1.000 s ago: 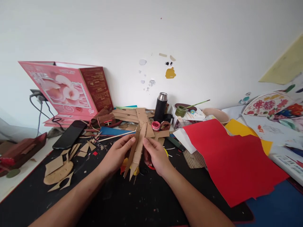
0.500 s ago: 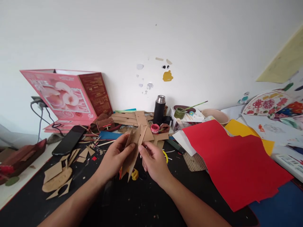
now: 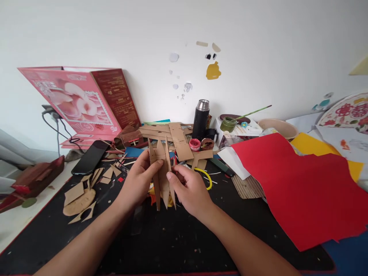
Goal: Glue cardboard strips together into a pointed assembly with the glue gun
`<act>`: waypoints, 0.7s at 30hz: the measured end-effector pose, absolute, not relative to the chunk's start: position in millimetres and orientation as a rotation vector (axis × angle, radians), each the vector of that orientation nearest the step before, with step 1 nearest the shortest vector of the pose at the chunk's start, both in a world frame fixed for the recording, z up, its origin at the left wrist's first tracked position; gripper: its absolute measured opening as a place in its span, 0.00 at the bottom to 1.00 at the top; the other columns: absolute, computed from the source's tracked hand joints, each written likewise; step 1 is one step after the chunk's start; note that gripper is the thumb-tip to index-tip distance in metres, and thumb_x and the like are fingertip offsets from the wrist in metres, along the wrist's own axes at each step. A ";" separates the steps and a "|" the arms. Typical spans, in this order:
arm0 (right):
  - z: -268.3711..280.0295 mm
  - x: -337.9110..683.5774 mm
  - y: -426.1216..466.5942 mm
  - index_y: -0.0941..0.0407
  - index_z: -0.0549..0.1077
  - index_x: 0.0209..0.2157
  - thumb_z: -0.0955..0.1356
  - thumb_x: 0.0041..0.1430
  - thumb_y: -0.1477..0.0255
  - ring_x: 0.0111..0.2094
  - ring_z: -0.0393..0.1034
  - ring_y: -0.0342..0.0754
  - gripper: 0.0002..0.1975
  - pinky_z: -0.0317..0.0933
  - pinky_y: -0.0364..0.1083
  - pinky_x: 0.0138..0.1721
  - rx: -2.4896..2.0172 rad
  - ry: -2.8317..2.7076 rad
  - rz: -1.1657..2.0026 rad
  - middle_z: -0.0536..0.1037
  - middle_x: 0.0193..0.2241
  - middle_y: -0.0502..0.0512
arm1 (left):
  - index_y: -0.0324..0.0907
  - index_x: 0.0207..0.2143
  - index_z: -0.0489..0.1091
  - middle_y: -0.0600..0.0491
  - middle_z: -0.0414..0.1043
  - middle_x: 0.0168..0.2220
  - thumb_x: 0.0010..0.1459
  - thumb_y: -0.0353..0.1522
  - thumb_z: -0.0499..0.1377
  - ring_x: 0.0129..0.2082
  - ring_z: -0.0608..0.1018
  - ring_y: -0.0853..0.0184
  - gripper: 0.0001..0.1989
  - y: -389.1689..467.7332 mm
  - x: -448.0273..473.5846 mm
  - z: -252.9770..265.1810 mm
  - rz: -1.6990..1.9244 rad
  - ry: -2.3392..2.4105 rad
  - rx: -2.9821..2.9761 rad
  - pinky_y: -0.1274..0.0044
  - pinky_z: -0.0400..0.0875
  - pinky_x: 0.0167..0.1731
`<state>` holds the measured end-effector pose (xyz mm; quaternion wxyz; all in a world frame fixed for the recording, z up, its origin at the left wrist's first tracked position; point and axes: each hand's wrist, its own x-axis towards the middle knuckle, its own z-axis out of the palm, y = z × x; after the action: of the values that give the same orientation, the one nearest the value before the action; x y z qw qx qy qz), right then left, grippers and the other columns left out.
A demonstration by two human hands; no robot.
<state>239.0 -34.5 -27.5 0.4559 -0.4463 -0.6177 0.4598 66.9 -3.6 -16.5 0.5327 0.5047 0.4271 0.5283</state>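
Observation:
Several narrow, pointed cardboard pieces stand upright between my hands in the middle of the head view, above the black mat. My left hand is closed on the left ones, its thumb lying across their face. On the right, my right hand pinches the edge of the rightmost strip between thumb and fingers. Whether these pieces are joined to each other I cannot tell. Behind them on the desk lies a yellow-handled tool, partly hidden by my right hand. Something orange shows below my left hand.
Cardboard scraps and a phone lie at the left. Behind stand a pink box, a black thermos and a red paint pot. A green cutter and red sheet are to the right.
The cardboard pieces have turned more upright and fanned apart, showing separate strips. My right hand has shifted slightly right and down. The whole view has tilted downward and shifted left.

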 end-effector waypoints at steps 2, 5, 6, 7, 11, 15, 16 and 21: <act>-28.3 238.3 -34.7 0.55 0.77 0.40 0.68 0.71 0.60 0.27 0.68 0.48 0.13 0.57 0.45 0.29 -1.121 -1.532 1.107 0.75 0.27 0.50 | 0.47 0.52 0.75 0.52 0.83 0.49 0.62 0.42 0.70 0.52 0.82 0.55 0.19 -4.1 65.9 -17.8 1.267 1.043 1.251 0.69 0.76 0.52; -28.2 238.5 -35.7 0.54 0.76 0.37 0.68 0.71 0.60 0.26 0.66 0.47 0.12 0.55 0.45 0.28 -1.115 -1.562 1.098 0.73 0.25 0.49 | 0.47 0.52 0.75 0.51 0.83 0.50 0.62 0.41 0.70 0.52 0.82 0.55 0.19 -6.0 65.9 -17.6 1.300 1.038 1.256 0.69 0.76 0.51; -27.7 238.6 -36.1 0.54 0.76 0.36 0.68 0.71 0.60 0.25 0.65 0.47 0.13 0.54 0.45 0.28 -1.107 -1.567 1.108 0.72 0.24 0.48 | 0.47 0.53 0.75 0.51 0.83 0.50 0.61 0.40 0.70 0.52 0.82 0.55 0.19 -6.5 66.3 -17.3 1.319 1.031 1.241 0.69 0.76 0.51; -27.1 238.7 -36.5 0.54 0.75 0.35 0.68 0.71 0.60 0.25 0.64 0.46 0.14 0.54 0.45 0.27 -1.101 -1.569 1.118 0.71 0.24 0.48 | 0.47 0.53 0.74 0.51 0.82 0.51 0.61 0.40 0.70 0.53 0.81 0.55 0.19 -6.8 66.8 -16.9 1.337 1.025 1.225 0.70 0.75 0.51; -25.0 238.5 -37.1 0.53 0.75 0.36 0.68 0.71 0.59 0.26 0.65 0.47 0.14 0.55 0.45 0.28 -1.102 -1.584 1.132 0.73 0.25 0.49 | 0.48 0.51 0.74 0.52 0.83 0.49 0.61 0.39 0.69 0.50 0.82 0.57 0.17 -7.0 68.7 -14.6 1.359 1.017 1.181 0.71 0.76 0.49; -25.6 238.0 -37.7 0.54 0.75 0.36 0.68 0.71 0.59 0.26 0.64 0.47 0.13 0.54 0.46 0.28 -1.097 -1.612 1.116 0.72 0.24 0.49 | 0.48 0.46 0.74 0.55 0.82 0.42 0.59 0.39 0.69 0.42 0.82 0.60 0.14 -6.9 69.4 -11.6 1.356 1.047 1.159 0.73 0.76 0.44; -26.1 238.0 -38.0 0.53 0.75 0.36 0.68 0.71 0.59 0.25 0.64 0.47 0.13 0.53 0.46 0.28 -1.092 -1.618 1.114 0.71 0.24 0.48 | 0.47 0.45 0.74 0.55 0.81 0.41 0.58 0.39 0.70 0.41 0.81 0.61 0.14 -6.7 69.4 -11.3 1.352 1.045 1.155 0.73 0.76 0.43; -27.9 238.4 -39.2 0.53 0.74 0.35 0.67 0.73 0.59 0.24 0.60 0.46 0.14 0.51 0.46 0.27 -1.087 -1.648 1.116 0.69 0.23 0.47 | 0.47 0.42 0.75 0.56 0.80 0.39 0.57 0.38 0.71 0.39 0.80 0.63 0.13 -4.6 68.5 -13.3 1.334 1.001 1.127 0.74 0.75 0.42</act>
<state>238.4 -39.2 -27.9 0.4230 -0.4342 -0.6585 0.4460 68.5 -4.6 -13.3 0.5347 0.4731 0.4201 0.5601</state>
